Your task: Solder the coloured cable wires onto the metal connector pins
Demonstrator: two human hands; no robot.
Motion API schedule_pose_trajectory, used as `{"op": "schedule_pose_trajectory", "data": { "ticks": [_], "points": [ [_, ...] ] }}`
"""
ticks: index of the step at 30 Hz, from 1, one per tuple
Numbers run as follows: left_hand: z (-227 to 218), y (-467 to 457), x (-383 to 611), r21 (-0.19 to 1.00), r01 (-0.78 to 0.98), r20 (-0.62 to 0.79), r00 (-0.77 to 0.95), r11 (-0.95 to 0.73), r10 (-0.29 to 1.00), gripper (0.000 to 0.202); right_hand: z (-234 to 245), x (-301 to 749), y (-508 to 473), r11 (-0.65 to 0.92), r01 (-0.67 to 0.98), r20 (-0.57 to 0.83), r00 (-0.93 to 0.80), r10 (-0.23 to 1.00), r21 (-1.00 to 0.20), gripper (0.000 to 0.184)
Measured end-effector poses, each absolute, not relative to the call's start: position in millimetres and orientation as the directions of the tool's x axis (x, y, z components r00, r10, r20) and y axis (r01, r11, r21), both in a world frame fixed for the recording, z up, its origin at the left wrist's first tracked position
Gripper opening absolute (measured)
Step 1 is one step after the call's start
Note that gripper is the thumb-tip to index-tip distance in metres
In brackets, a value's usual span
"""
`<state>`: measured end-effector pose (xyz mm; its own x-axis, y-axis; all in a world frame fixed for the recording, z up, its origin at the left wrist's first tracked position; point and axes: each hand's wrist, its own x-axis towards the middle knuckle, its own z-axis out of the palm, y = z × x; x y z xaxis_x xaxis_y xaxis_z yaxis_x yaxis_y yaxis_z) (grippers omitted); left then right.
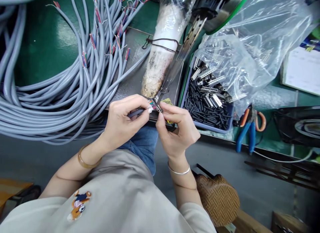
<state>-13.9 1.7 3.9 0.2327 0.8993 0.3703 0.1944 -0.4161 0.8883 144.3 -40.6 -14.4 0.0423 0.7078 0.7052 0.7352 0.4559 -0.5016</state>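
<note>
My left hand is closed, pinching the end of a grey cable whose coloured wires fan out past the fingertips. Between both hands sits a small metal multi-pin connector. My right hand is closed on its near right side with thumb and forefinger. The wire ends meet the connector's pins, though the fingers cover part of them. Just above, a fixed soldering iron points down, its tip very close to the connector. Whether the tip touches is too small to tell.
Many grey cables with stripped ends spread over the left. A plastic-wrapped tube hangs behind the hands. At right stand a blue bin of connectors and black sleeves, a clear bag, and pliers. A stool stands below.
</note>
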Motion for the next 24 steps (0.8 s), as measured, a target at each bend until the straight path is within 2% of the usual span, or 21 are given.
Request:
{"op": "schedule_pose_trajectory", "data": {
  "ticks": [7,16,24],
  "points": [
    [3.3,2.4,-16.8,0.894,0.166,0.371,0.249,-0.416,0.895,0.007,-7.7,144.3,-39.1,0.448,0.733,0.695,0.046,0.718,-0.512,0.019],
    [-0.9,2.3,-17.8,0.932,0.156,0.277,0.281,-0.328,0.919,0.008,-10.9,144.7,-41.0,0.432,0.746,0.676,0.032,0.737,-0.507,0.018],
    [-3.5,-3.8,-16.6,0.936,0.119,0.288,0.283,-0.332,0.915,0.009,-13.7,145.3,-45.6,0.437,0.775,0.686,-0.005,0.727,-0.457,0.018]
  ]
}}
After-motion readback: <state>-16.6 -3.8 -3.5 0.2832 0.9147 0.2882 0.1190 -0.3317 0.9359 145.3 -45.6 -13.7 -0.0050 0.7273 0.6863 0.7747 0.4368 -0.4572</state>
